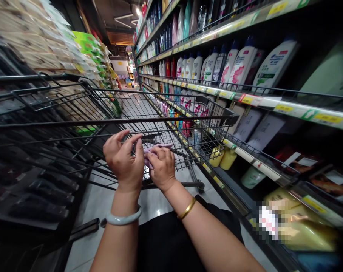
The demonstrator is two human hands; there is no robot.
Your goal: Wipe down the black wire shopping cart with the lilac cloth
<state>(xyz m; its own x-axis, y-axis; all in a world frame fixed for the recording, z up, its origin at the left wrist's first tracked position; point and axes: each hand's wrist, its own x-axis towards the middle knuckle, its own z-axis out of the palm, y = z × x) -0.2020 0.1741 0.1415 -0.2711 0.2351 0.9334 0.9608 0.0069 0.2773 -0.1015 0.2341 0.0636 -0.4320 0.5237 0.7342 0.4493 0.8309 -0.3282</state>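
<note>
Shelving [287, 108] is running from 12 to 4 o'clock, holding rows of bottles [241, 66]; a cart swerving right could be toppling them. The wire cart [160, 120] is stretching from the centre toward 9 o'clock; its mesh is obscuring any contents. The left hand [124, 158], at 8 o'clock, is curving its fingers narrowly; whether they are gripping cannot be told. The right hand [163, 166], at 7 o'clock, is pinching the lilac cloth [147, 150] near the centre, toward 8 o'clock; loose folds could be snagging on wire.

A shop aisle [129, 104]: wire cart [160, 120], shelves [234, 96] of bottles [243, 66], yellow price labels [328, 118].
</note>
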